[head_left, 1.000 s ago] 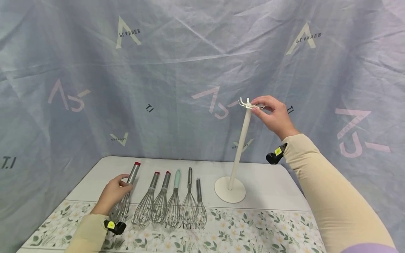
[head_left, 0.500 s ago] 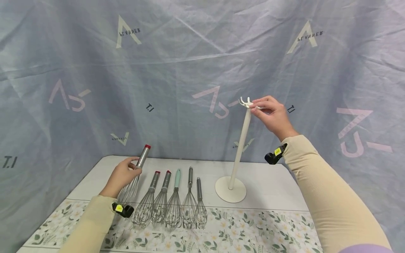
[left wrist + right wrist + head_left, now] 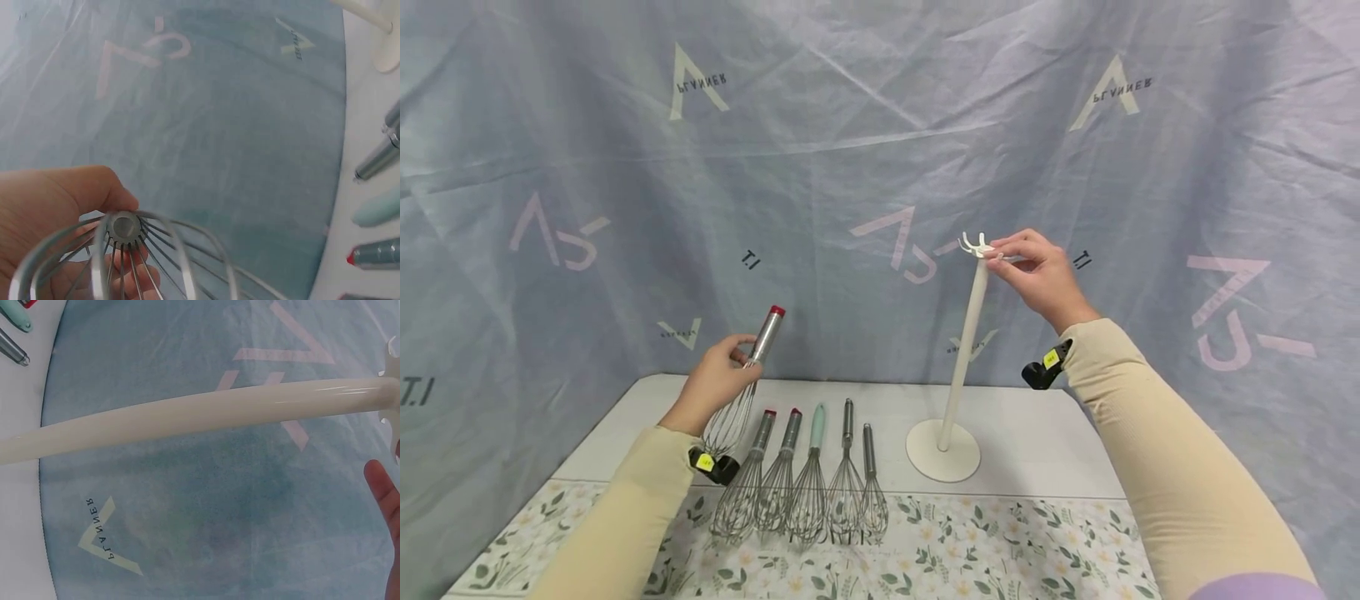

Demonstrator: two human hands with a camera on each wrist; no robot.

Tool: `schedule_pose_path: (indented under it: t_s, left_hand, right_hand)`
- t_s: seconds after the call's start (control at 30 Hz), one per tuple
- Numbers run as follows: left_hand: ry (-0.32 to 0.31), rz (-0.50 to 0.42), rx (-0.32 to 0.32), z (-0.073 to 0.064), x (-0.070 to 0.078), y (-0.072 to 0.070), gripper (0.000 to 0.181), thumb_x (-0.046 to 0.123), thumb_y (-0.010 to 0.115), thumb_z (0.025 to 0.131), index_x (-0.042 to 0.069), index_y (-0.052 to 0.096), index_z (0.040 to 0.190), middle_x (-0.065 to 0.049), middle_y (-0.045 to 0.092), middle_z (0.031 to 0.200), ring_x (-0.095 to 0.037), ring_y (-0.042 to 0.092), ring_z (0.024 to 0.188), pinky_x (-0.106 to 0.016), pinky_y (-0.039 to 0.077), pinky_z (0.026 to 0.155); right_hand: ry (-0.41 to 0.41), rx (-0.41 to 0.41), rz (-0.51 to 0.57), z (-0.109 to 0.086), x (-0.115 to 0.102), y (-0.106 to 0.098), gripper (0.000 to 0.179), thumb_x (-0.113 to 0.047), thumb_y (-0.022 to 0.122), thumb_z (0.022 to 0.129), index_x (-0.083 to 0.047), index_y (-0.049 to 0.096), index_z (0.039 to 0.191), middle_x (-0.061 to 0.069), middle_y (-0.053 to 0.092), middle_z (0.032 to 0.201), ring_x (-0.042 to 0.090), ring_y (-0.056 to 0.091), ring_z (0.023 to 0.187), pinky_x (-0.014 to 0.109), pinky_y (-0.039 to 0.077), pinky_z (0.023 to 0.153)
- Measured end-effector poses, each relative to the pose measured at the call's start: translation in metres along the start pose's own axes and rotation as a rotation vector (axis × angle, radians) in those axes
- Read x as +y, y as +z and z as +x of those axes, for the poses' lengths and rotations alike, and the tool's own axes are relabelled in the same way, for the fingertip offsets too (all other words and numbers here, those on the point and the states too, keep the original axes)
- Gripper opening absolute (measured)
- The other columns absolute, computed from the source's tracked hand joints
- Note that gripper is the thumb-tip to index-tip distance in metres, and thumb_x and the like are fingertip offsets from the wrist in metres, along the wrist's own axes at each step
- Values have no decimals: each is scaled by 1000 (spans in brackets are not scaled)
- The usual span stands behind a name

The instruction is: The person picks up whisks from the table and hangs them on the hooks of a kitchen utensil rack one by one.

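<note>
My left hand [image 3: 715,379] grips a wire whisk [image 3: 767,337] where its wires meet the steel handle. The handle, tipped in red, points up and to the right, while the wire loops hang below, raised off the table. Up close in the left wrist view, the whisk's hub [image 3: 125,227] sits between thumb and fingers. At the right, a cream stand [image 3: 964,350] rises from a round base and carries curved hooks [image 3: 976,246] on top. My right hand [image 3: 1037,275] pinches one of those hooks with thumb and fingers; in the right wrist view the fingers are mostly cut off.
Several whisks lie side by side left of the stand: red-tipped ones [image 3: 764,431], one with a mint handle [image 3: 817,427] and plain steel ones [image 3: 847,421]. Floral cloth [image 3: 1000,550] covers the near part of the white table [image 3: 1037,425]. A grey curtain [image 3: 820,150] hangs behind.
My left hand has lifted the whisk off the table and carried it up and to the right. The right hand stays at the stand's top, its fingers shifting slightly on the hook.
</note>
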State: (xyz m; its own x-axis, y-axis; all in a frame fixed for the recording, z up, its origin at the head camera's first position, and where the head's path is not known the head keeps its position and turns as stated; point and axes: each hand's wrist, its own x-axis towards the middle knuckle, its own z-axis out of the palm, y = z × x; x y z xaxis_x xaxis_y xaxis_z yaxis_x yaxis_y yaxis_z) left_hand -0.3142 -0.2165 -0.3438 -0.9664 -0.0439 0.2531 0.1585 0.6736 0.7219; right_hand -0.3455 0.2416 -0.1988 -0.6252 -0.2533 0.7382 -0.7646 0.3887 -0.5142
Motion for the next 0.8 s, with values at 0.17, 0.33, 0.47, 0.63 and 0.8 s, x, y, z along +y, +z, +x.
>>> schedule_pose_path:
  t_s: [0.17, 0.33, 0.47, 0.63, 0.8]
  left_hand:
    - [35, -20, 15, 7, 23, 4, 56, 19, 63, 94, 15, 49, 148, -14, 57, 110, -24, 53, 69, -35, 46, 56]
    - [75, -45, 16, 13, 41, 7, 54, 19, 63, 93, 17, 51, 146, -13, 57, 110, -26, 54, 69, -35, 46, 55]
    - [89, -55, 16, 17, 52, 7, 54, 20, 62, 94, 19, 50, 146, -12, 57, 111, -25, 52, 67, -35, 45, 53]
    - [115, -55, 33, 22, 66, 11, 55, 20, 63, 93, 19, 49, 146, -10, 58, 110, -23, 48, 63, -34, 41, 51]
    - [157, -72, 58, 26, 79, 17, 54, 20, 63, 92, 20, 50, 145, -8, 59, 108, -24, 50, 64, -35, 42, 52]
  right_hand:
    - [21, -4, -23, 0, -1, 0, 21, 0, 72, 92, 8, 73, 112, 18, 61, 115, 1, 57, 105, 17, 50, 85]
    - [43, -13, -28, 0, -3, 0, 22, -2, 72, 93, 7, 73, 113, 17, 60, 115, 2, 57, 105, 18, 51, 86]
    - [45, -21, -22, 1, -6, 0, 21, -2, 72, 93, 8, 73, 112, 18, 60, 116, 3, 57, 106, 22, 51, 86]
    - [49, -17, -16, 1, -6, 0, 19, -1, 71, 93, 8, 73, 110, 15, 60, 114, 4, 57, 105, 22, 51, 87]
    - [59, -6, -5, 0, -6, 0, 18, -2, 71, 94, 8, 74, 109, 10, 60, 112, 6, 58, 106, 18, 51, 86]
